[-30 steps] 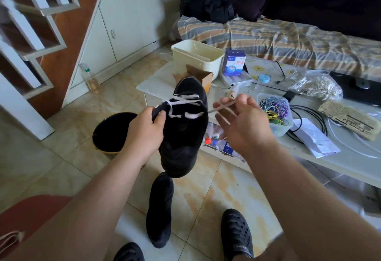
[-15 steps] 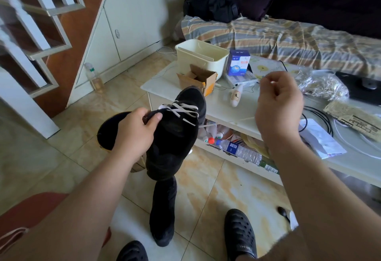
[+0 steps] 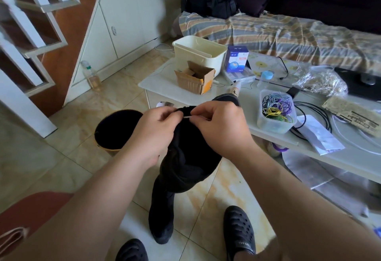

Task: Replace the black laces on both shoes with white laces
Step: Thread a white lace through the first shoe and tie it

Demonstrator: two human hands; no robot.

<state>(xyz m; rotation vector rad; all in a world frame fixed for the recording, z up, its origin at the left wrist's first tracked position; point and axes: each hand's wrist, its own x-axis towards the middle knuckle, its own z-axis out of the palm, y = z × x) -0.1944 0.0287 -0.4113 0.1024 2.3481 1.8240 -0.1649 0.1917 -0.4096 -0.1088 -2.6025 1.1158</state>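
- The right hand [image 3: 221, 124], which half a second earlier had drawn the white lace [image 3: 186, 117] up and away, was back at the held black shoe [image 3: 189, 157], pinching the lace tip.
- The left hand [image 3: 153, 131] gripped the shoe's collar beside it.
- Another eyelet probably came next; the second shoe [image 3: 161, 217] lay on the floor.

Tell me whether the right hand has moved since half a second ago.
Yes. The right hand has come down and leftward from above the white table to the held shoe, where it pinches the white lace beside the left hand.
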